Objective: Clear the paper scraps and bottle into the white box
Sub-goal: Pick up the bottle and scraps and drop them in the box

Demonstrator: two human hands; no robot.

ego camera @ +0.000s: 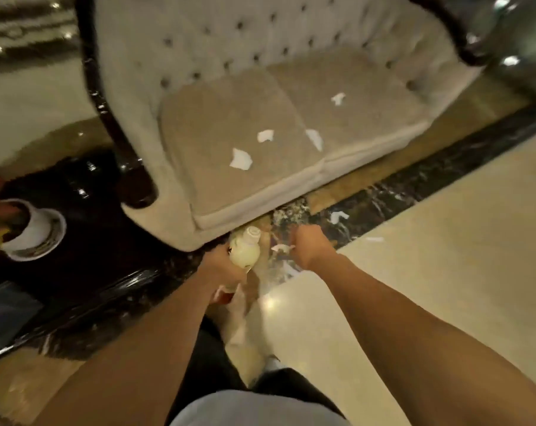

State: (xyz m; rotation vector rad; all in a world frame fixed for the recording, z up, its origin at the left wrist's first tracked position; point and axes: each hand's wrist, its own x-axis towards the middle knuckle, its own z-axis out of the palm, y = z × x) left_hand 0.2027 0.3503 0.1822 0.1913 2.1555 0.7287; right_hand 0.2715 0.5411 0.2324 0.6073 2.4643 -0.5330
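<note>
Head-cam view, looking down at a person bent over a shiny marble floor [445, 256] in front of a pale tufted sofa [260, 87].

The left hand [220, 265] is wrapped around a small cream-coloured bottle [244, 250] w/ a white cap, held low near the sofa's front corner, prob. just lifted so it can be carried off w/ the rest. The right hand [306, 244] is closed in a fist just beside it, pinching a white paper scrap [280, 248] at floor level; likely each hand takes one item so both go in a single trip.

Scraps, counted: 4 lie on the sofa seat – front left [240, 159], centre [265, 135], centre right [314, 139], far right [338, 98]. 2 more lie on the floor to the right, one on the dark marble strip [339, 216], one on the light tile [375, 239]. W/ the one in the right hand, 7 approx.; blur makes smaller bits hard to rule out. Bottles: 1.

The white box isn't in view, so nothing can be said to be inside it. At far left, a white pot [30, 226] w/ a plant stands on a dark table [91, 241].
</note>
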